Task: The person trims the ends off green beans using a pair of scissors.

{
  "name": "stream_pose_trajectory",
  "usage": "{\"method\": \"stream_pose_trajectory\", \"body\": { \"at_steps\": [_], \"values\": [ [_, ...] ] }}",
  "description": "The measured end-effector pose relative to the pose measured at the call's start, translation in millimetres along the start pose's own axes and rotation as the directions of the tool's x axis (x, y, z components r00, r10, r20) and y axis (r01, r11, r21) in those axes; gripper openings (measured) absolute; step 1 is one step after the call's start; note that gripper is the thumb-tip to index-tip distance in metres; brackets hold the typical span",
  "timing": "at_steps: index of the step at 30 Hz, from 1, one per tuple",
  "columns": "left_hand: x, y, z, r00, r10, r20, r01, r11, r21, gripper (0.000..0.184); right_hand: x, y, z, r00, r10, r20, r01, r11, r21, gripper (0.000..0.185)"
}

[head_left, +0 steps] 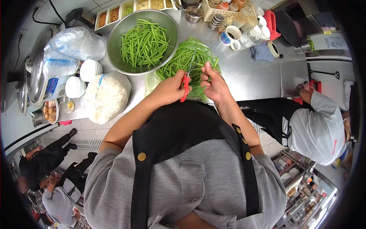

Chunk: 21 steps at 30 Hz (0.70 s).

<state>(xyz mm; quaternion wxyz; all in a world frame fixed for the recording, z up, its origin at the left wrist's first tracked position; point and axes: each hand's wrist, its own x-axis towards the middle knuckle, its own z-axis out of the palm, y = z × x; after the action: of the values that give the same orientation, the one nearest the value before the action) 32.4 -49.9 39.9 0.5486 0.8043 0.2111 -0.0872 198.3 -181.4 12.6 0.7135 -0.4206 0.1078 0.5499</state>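
My left hand grips a pair of scissors by its red handles, with the blades pointing away from me over the beans. Beside it, my right hand has its fingers curled round a few green beans, close to the blades. Under and beyond both hands, a heap of green beans lies on an opened green plastic bag. A large metal bowl at the back left of the heap holds more loose green beans.
On the left of the steel counter stand a bag of white contents, stacked white lids and wrapped plastic. A mug, bottles and a blue cloth are at back right. Co-workers stand right and behind.
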Motion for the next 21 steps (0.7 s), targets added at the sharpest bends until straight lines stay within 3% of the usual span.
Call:
{"method": "stream_pose_trajectory", "body": {
  "at_steps": [3, 7, 9, 10, 12, 13, 16, 17, 19, 20, 21],
  "values": [
    [6.0, -12.8, 4.8, 0.995, 0.079, -0.065, -0.087, 0.987, -0.138, 0.039, 2.2, 2.1, -3.0, 1.0, 0.015, -0.021, -0.015, 1.0, -0.008, 0.022],
    [8.6, -18.4, -4.4, 1.0, -0.008, -0.008, 0.008, 0.997, -0.071, 0.032, 5.2, 0.9, -1.7, 1.0, 0.015, -0.021, -0.016, 0.999, -0.04, 0.021],
    [6.8, -27.4, -10.7, 0.998, -0.01, 0.055, 0.02, 0.981, -0.192, 0.029, 13.3, -2.8, -4.8, 0.994, -0.107, -0.004, 0.102, 0.957, -0.27, 0.022],
    [5.3, -29.9, -14.2, 0.998, -0.01, 0.056, 0.021, 0.981, -0.192, 0.029, 22.3, 0.0, -9.5, 0.994, -0.107, -0.005, 0.102, 0.958, -0.27, 0.022],
    [2.6, -35.4, -23.2, 0.994, -0.106, -0.013, 0.104, 0.986, -0.129, 0.028, 43.7, 5.5, -19.9, 0.876, -0.465, 0.126, 0.462, 0.737, -0.494, 0.02],
    [2.3, -47.6, -23.3, 0.996, -0.045, -0.078, 0.021, 0.958, -0.285, 0.029, 46.0, 3.7, -17.8, 0.876, -0.465, 0.126, 0.462, 0.737, -0.494, 0.02],
    [-3.7, -50.8, -30.9, 0.974, -0.074, -0.215, 0.001, 0.947, -0.321, 0.031, 51.7, -3.9, -11.2, 0.929, -0.311, 0.199, 0.292, 0.288, -0.912, 0.018],
    [-6.5, -45.7, -36.4, 0.975, -0.111, -0.194, 0.045, 0.947, -0.317, 0.032, 57.4, -4.3, -13.3, 0.929, -0.31, 0.201, 0.293, 0.288, -0.912, 0.018],
    [-6.8, -49.2, -34.7, 0.97, -0.09, -0.225, 0.011, 0.944, -0.331, 0.032, 73.2, -1.7, -22.9, 0.736, -0.243, 0.632, 0.561, -0.303, -0.77, 0.014],
    [-7.0, -50.1, -34.2, 0.964, -0.069, -0.255, -0.024, 0.939, -0.344, 0.032, 80.8, 0.2, -27.2, 0.734, -0.242, 0.634, 0.564, -0.303, -0.768, 0.014],
    [-8.4, -48.8, -32.9, 0.964, -0.069, -0.258, -0.024, 0.939, -0.343, 0.032, 85.8, 2.0, -28.2, 0.723, -0.215, 0.657, 0.545, -0.406, -0.733, 0.016]
  ]
}}
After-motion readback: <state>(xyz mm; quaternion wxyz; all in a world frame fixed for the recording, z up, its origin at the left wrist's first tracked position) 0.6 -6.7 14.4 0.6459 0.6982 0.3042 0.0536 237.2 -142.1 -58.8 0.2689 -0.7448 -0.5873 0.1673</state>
